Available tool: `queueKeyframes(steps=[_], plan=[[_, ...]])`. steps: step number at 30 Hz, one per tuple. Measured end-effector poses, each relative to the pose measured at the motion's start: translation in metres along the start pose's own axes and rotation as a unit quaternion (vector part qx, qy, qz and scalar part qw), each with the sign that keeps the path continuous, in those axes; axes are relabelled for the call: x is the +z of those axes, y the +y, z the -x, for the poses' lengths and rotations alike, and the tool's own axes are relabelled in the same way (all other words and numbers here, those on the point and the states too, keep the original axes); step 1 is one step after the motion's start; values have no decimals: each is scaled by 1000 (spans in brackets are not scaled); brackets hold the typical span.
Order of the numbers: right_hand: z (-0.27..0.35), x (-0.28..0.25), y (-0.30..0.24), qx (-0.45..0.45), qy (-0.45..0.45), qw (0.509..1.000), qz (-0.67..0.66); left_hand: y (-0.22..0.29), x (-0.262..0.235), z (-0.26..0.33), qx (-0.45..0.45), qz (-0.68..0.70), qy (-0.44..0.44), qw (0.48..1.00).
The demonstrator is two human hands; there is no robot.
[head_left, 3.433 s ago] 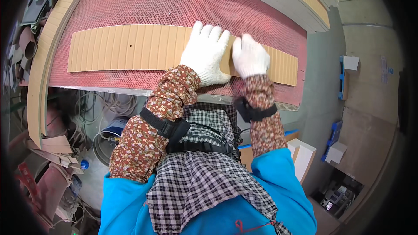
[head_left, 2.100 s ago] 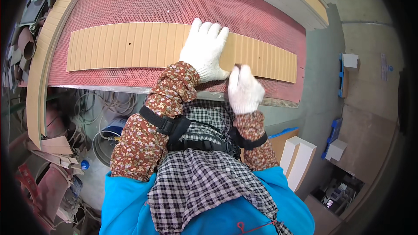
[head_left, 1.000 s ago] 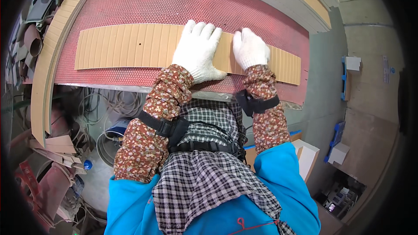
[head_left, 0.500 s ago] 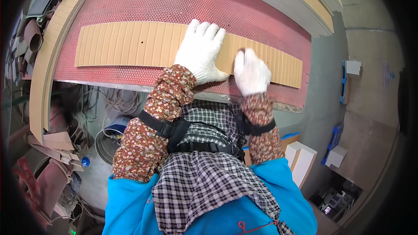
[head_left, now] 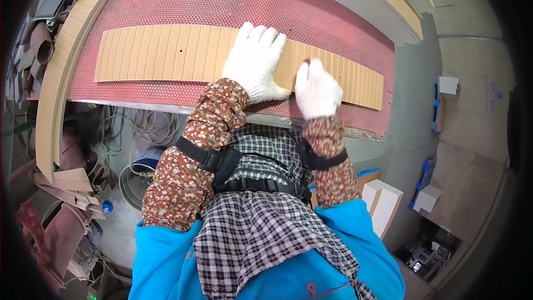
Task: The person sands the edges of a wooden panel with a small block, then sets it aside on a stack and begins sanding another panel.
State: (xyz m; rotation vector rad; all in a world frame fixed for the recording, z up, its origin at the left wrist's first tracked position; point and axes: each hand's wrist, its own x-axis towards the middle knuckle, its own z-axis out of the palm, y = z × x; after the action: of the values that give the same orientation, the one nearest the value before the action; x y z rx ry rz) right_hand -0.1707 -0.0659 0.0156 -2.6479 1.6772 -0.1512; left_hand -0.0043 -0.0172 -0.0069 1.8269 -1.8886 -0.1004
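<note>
On red mesh table (head_left: 166,0) | left hand (head_left: 256,58), right hand (head_left: 316,89); fingers flat on grooved board (head_left: 161,53)

Even, bright overhead light fills the scene from above my head, washing the red perforated table (head_left: 183,0) and the tan ribbed strip (head_left: 166,53) without hard glare. My white gloves are the brightest spots: the left hand (head_left: 254,61) and right hand (head_left: 316,90) verge on blown-out, knit texture barely legible. Only soft, short shadows fall beneath my palms and under the table's near edge, where the cables (head_left: 130,133) sit in dimmer light. The fisheye bends straight edges into arcs, and the corners vanish into black vignette. Focus holds sharp at centre, softening slightly toward the rim.
</note>
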Motion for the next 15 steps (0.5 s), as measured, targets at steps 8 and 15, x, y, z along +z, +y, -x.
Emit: queueKeyframes(steps=[8, 15], plan=[[68, 8, 8, -13, 74, 997, -21, 0, -5, -1, 6, 4, -9, 1000], [68, 1, -3, -41, 75, 994, -61, 1, -2, 2, 10, 11, 16, 1000]])
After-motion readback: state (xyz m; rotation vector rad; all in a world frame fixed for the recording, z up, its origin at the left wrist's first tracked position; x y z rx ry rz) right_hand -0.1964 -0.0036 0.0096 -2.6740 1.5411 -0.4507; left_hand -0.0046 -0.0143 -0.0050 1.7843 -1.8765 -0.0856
